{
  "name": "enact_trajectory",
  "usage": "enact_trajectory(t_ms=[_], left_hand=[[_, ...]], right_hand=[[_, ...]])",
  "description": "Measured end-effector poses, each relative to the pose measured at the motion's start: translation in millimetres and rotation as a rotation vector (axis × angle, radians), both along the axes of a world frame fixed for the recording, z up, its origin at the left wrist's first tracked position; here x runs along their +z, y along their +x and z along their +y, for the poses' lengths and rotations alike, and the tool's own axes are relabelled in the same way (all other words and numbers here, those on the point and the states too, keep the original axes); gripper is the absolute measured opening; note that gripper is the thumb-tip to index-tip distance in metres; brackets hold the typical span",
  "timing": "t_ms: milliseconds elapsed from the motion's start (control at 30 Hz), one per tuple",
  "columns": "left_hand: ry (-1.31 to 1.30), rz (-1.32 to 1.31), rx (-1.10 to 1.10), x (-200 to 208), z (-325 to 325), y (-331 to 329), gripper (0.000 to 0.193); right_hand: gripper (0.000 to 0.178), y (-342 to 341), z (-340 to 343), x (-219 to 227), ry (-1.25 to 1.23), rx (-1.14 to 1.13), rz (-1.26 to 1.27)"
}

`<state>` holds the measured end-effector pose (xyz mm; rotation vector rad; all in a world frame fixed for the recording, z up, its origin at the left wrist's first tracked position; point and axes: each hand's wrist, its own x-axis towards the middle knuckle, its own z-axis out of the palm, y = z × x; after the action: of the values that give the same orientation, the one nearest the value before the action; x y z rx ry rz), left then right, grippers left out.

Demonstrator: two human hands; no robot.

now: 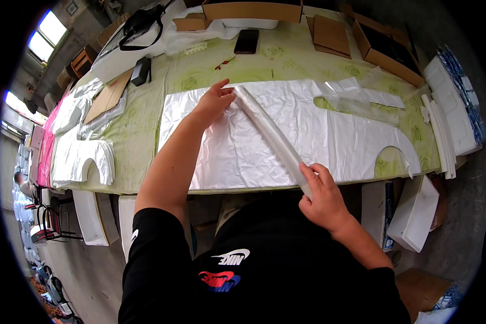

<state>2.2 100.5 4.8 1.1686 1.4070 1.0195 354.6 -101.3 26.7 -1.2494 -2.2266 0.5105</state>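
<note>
A long, narrow roll of translucent plastic film (272, 132) slants over the white plastic sheets (356, 156) spread on the table, its far end to the left and its near end by my body. My left hand (217, 101) is at the far end, fingers bent against it; the roll's edge hides some fingertips. Around the near end, at the table's front edge, my right hand (324, 198) is closed, thumb and fingers wrapped on it. The sheets are crinkled and shiny, with a rounded cut-out at the right. Clear film (351, 97) lies across their far right part.
At the back are a phone (247, 41), small red-handled scissors (224, 63) and an open cardboard box (386, 51). A stack of white cut plastic (83, 162) and a cardboard sheet (109, 96) lie left. White tubes (440, 135) lie along the right edge.
</note>
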Motion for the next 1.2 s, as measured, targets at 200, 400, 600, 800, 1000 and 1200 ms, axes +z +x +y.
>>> enact_trajectory(t_ms=[200, 400, 600, 800, 1000, 1200], left_hand=[[-0.231, -0.121, -0.111, 23.6, 13.9, 0.7, 0.058], [-0.212, -0.23, 0.077, 5.7, 30.0, -1.3, 0.043], [-0.14, -0.243, 0.1, -6.1, 29.0, -1.3, 0.042], [-0.106, 0.092, 0.098, -1.2, 24.4, 12.4, 0.042], [-0.096, 0.349, 0.151, 5.7, 19.6, 31.5, 0.041], [-0.067, 0.441, 0.137, -4.4, 25.5, 26.7, 0.05]], right_hand=[[0.073, 4.0, 1.0, 0.4, 0.012, 0.012, 0.011], [0.072, 6.7, 10.2, 7.6, -0.022, -0.067, -0.016], [0.076, 21.1, 3.8, 9.5, -0.131, -0.069, -0.064], [0.081, 50.8, -33.5, 14.3, -0.184, -0.117, -0.124], [0.08, 131.4, -109.1, 23.9, -0.408, -0.197, -0.301], [0.061, 243.6, -221.4, -44.5, -0.549, -0.427, -0.216]])
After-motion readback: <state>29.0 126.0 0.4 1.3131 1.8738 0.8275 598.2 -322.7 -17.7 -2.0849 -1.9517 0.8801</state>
